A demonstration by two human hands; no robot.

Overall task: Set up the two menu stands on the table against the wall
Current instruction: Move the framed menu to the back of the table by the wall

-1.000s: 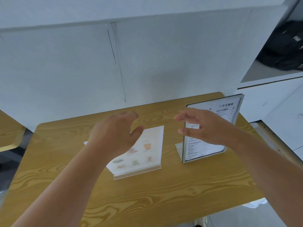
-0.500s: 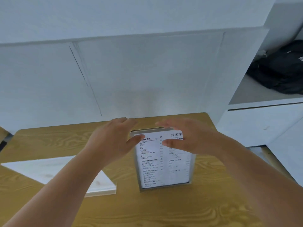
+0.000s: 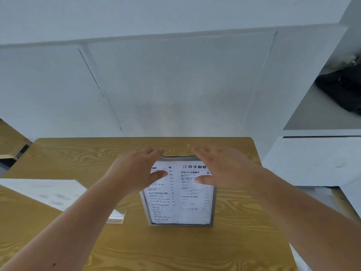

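Observation:
An upright menu stand (image 3: 179,204) with a metal frame and black text on a white sheet stands at the middle of the wooden table (image 3: 234,247), facing me. My left hand (image 3: 134,171) is at its top left corner, and my right hand (image 3: 224,169) is at its top right corner. On both, the fingers are spread past the top edge and the thumb is in front of the sheet. Neither hand clearly clamps the frame. A second menu stand (image 3: 48,192), clear acrylic with a pale picture sheet, lies flat at the table's left.
The white wall (image 3: 175,85) rises right behind the table's far edge. A white cabinet (image 3: 312,159) stands to the right, with a black bag (image 3: 343,90) on its shelf. Another wooden table's corner (image 3: 9,141) shows at the far left.
The view has swung right, so the upright stand now sits centred and faces me. Both hands have moved from the flat stand to the upright stand's top corners.

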